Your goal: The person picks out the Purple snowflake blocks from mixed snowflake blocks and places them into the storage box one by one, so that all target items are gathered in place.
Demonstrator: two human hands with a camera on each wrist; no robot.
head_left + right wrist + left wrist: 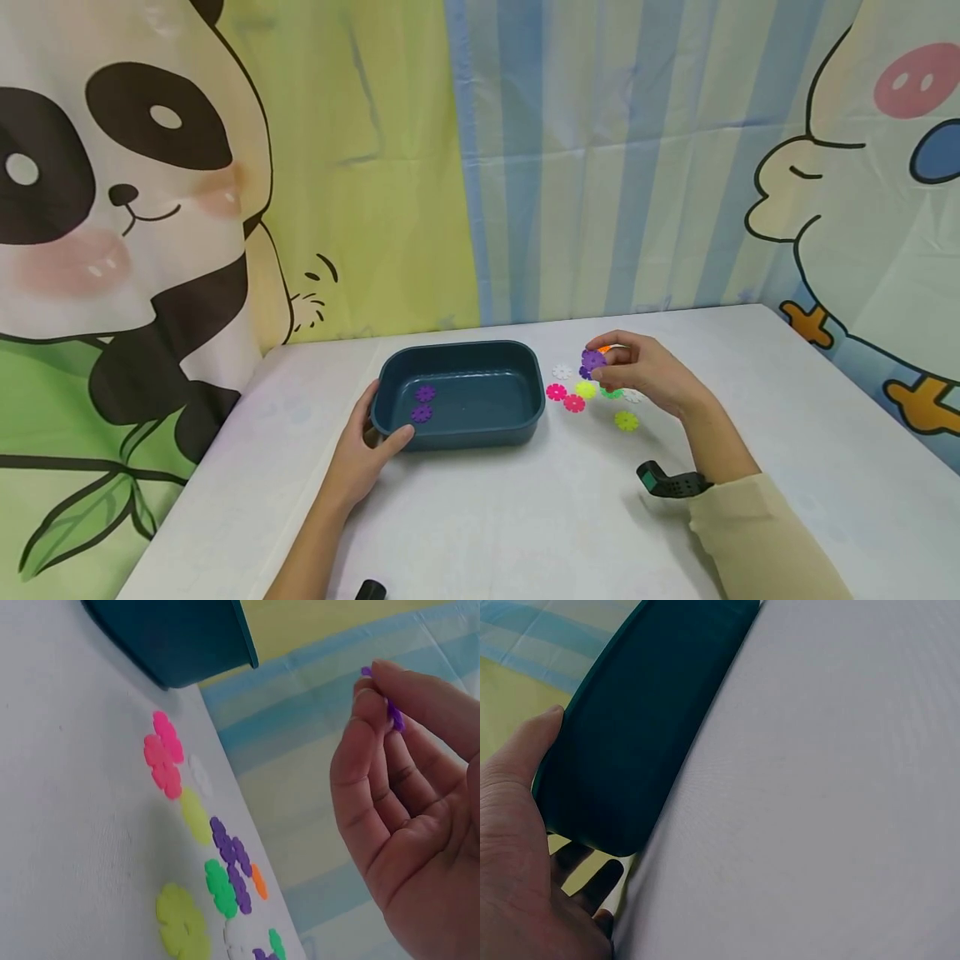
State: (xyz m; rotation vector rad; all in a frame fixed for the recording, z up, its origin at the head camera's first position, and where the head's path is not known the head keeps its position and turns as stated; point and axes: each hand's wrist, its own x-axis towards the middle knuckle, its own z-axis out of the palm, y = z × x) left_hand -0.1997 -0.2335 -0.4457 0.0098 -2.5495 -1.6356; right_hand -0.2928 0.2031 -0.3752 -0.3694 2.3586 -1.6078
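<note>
A dark teal rectangular plastic basin [468,437] stands on the table with two purple flower-shaped discs [423,403] lying at the left of its floor. My left hand [354,462] holds the basin's left end, thumb at the front corner and fingers along the side; the left wrist view shows the thumb [536,742] against the rim. Between thumb and fingertips, my right hand [654,377] pinches another purple flower-shaped disc [593,359], raised above the scattered ones. In the right wrist view this disc [395,716] is seen edge-on, partly hidden by the fingers.
Right of the basin lie several loose flower-shaped discs: pink [574,403], yellow [626,421], white [562,372], green [220,888], purple [238,889] and orange [259,881]. The table [480,517] has a white cloth. A cartoon-printed curtain [600,167] hangs behind.
</note>
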